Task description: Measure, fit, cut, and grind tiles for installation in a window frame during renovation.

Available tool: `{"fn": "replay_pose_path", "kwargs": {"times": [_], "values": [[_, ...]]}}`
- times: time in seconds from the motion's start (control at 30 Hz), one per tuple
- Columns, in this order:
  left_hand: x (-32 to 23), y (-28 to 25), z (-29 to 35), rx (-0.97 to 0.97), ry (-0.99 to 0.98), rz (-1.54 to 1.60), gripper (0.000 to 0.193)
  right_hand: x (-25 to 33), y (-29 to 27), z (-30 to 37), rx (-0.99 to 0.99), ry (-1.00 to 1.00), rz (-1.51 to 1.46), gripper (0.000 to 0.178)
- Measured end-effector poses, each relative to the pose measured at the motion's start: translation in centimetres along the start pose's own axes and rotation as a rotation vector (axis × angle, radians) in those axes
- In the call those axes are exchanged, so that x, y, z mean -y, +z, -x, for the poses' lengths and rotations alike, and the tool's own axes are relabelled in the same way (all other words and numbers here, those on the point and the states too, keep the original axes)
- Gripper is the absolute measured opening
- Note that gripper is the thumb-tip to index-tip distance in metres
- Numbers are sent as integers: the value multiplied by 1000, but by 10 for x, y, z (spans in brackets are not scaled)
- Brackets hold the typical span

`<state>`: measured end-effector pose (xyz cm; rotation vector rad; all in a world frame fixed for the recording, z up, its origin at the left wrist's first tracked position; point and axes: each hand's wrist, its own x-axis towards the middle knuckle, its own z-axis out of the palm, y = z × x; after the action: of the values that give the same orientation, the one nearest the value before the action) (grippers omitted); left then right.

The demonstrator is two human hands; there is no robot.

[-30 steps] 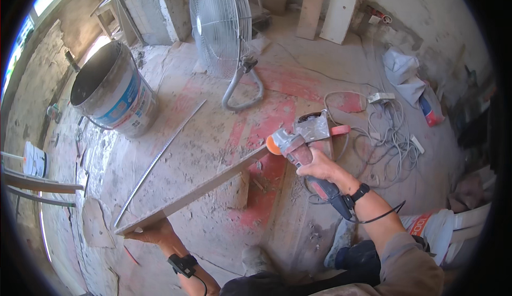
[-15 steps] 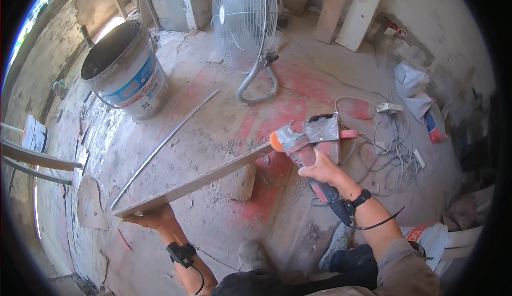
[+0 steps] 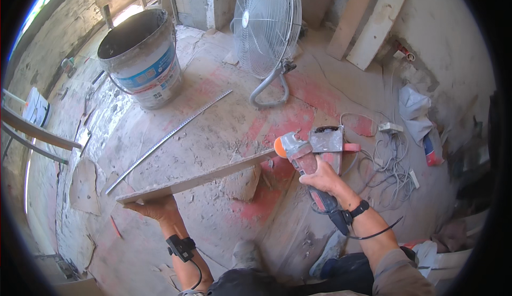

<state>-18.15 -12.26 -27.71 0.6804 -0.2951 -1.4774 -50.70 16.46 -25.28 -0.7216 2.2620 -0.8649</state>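
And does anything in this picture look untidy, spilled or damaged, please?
Yes. To the right of the power tool, the pale cables lie in a loose tangle instead of being coiled. Grey debris is scattered across the dusty floor, which looks unswept.

fisheye view from the head, facing down, left hand (image 3: 156, 208), right hand (image 3: 324, 177) near
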Motion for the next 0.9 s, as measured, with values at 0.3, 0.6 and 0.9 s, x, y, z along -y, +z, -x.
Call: {"fn": "replay_pose_path", "kwargs": {"times": [0.3,0.6,0.9], "values": [[-1,4,4,-31,-32,-16,115,39,21,14,22,-36,7,69],[-1,0,2,16,-15,25,109,62,39,32,67,-136,-1,69],[0,-6,3,-37,24,51,99,79,50,37,101,-105,28,68]]}}
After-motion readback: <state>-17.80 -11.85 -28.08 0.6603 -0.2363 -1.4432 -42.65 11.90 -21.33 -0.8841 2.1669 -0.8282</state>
